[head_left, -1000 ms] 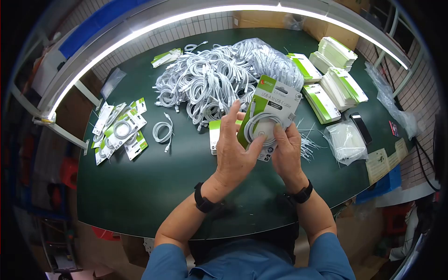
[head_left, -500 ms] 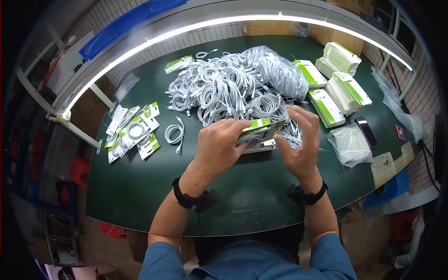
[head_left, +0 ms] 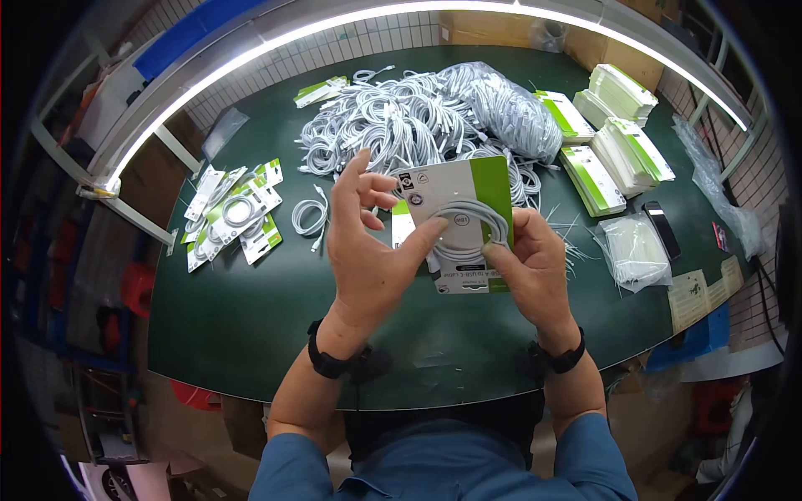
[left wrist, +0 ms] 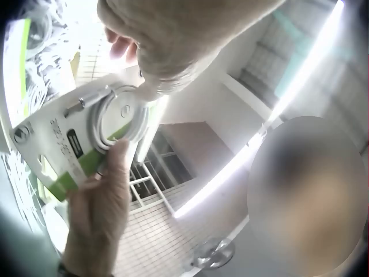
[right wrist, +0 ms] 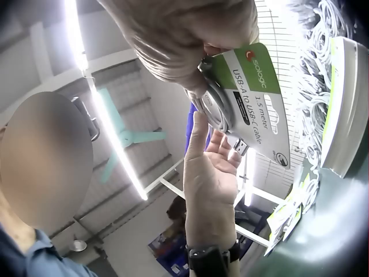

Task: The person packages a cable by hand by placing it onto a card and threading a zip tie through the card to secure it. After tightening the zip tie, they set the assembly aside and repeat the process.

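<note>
One carded cable (head_left: 447, 182) held up over middle of desk (head_left: 251, 334), hanger-hole end toward front edge. Right hand (head_left: 539, 271) pinches its right side, thumb at coil (head_left: 499, 220). Left hand (head_left: 363, 242): thumb on coil, other fingers extended, off card. Cable heap (head_left: 384, 125) toward back edge; packaged cables (head_left: 234, 219) near left edge, loose cable (head_left: 323, 215) just beside; card stacks (head_left: 633, 154) toward back right corner; phone (head_left: 662, 230) near right edge.
</note>
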Demonstrator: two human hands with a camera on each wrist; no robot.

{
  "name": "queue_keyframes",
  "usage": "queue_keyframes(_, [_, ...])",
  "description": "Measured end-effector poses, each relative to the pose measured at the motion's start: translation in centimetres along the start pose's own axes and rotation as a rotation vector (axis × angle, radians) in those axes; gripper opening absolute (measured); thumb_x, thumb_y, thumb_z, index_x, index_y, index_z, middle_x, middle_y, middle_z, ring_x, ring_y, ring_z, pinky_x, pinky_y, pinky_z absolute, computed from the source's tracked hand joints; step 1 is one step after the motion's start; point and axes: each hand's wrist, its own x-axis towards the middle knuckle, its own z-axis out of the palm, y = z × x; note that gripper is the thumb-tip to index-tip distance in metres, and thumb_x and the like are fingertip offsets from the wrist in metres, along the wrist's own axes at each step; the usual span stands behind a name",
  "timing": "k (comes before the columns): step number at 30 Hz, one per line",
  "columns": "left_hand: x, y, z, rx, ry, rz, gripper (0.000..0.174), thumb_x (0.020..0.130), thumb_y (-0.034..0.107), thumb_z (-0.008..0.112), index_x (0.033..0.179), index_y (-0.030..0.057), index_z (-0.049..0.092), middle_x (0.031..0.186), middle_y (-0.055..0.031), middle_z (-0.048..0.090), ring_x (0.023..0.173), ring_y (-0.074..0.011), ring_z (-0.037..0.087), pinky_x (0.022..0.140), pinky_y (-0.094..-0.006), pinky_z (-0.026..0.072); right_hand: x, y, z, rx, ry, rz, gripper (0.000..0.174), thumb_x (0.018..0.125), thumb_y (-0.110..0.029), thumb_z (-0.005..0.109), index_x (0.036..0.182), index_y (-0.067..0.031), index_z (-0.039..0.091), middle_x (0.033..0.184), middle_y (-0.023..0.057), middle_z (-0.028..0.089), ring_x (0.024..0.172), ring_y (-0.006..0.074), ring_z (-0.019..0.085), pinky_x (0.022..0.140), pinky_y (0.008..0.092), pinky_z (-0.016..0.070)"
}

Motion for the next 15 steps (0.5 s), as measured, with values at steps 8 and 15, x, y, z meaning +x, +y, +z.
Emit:
queue_keyframes(8, [-1.3,-2.0,0.5,-0.603,-0.302,-0.500,0.046,0.089,0.006,0.085,0.127,-0.0060,0.063,0.106,-0.0130,0.078,0.088,-0.0122,0.074,0.078,-0.0278,0.0604,0.1,3.0,0.3,0.040,-0.100,0.143,0.030,0.097,-0.001,0.077,0.123,0.0027,0.062,0.117,0.0095,0.073,0.108,0.0132,0.069,0.096,0.0308,0.0565])
queue_keyframes(15, [-2.4,-2.2,0.6,-0.498,-0.439,-0.599,0.034,0.096,0.009,0.079,0.123,-0.0044,0.062,0.098,-0.0103,0.075,0.077,-0.0105,0.072,0.057,-0.0249,0.0584,0.4,4.3,0.0,-0.159,0.004,-0.009,0.046,0.092,-0.002,0.082,0.132,0.0023,0.061,0.117,0.0100,0.073,0.099,0.0131,0.070,0.086,0.0295,0.0590])
